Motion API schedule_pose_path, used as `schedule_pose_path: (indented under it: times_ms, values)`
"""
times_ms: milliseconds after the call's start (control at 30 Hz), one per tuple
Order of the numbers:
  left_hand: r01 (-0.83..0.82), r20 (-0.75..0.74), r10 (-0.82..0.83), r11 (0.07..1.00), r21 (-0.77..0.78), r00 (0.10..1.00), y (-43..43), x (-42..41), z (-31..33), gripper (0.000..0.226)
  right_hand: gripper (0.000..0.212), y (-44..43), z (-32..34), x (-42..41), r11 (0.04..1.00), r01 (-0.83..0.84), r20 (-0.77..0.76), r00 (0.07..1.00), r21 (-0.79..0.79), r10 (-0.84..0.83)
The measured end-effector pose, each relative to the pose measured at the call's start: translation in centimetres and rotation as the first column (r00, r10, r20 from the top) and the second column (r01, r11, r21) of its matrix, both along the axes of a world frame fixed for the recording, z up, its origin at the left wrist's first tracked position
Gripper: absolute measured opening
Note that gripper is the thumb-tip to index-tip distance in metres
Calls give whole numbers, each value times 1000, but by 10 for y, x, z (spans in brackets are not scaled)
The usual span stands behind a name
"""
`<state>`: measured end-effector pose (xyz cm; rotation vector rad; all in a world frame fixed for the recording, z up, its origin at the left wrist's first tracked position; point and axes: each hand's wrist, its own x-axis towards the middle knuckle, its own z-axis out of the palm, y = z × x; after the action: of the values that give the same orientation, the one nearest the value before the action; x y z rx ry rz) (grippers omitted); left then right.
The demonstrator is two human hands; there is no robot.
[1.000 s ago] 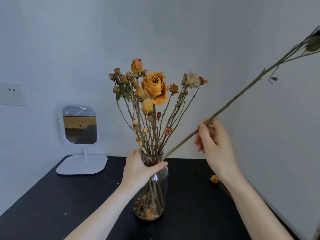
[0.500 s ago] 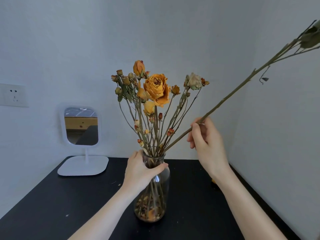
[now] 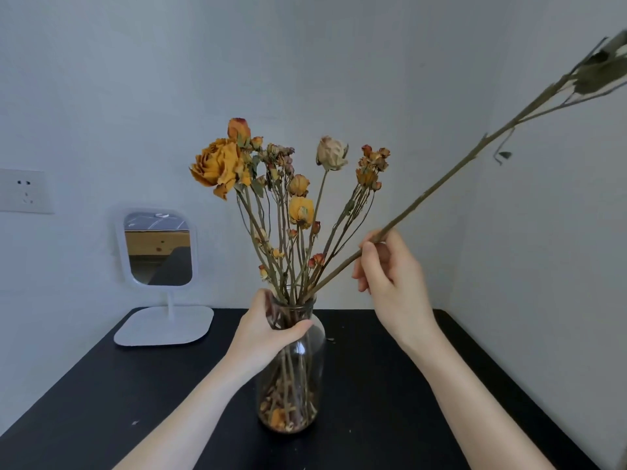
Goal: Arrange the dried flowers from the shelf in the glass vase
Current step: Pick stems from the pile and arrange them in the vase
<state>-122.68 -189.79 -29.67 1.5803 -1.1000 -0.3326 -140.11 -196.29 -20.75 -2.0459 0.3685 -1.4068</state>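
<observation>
Your right hand (image 3: 390, 279) pinches the long stem (image 3: 441, 182), slanting up-right, tip blurred; your left hand (image 3: 268, 330) grips the glass vase (image 3: 305, 378).

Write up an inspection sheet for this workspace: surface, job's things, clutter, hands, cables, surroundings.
Surface: black matte tabletop; the vase stands upright on it.
Job's things: clear glass vase holding a bunch of dried orange and cream roses; long dried green stem slanting up to the right, lower end at the vase mouth.
Clutter: small dry flecks on the tabletop.
Hands: left hand grips the vase neck; right hand pinches the long stem.
Cables: nothing seen.
Surroundings: white stand mirror back left; white wall socket; pale walls.
</observation>
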Motion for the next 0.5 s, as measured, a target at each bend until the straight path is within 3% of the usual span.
schedule_pose_path:
  times_ms: [233,500]
  values:
    - [10,-1,-10,1000,-25,1000,1,-1,1,49,8,5,-5,7,995,33,-215,975,-98,-53]
    - [28,1,-28,999,-35,1000,0,-1,1,49,6,4,5,18,982,146,-231,958,-123,-172]
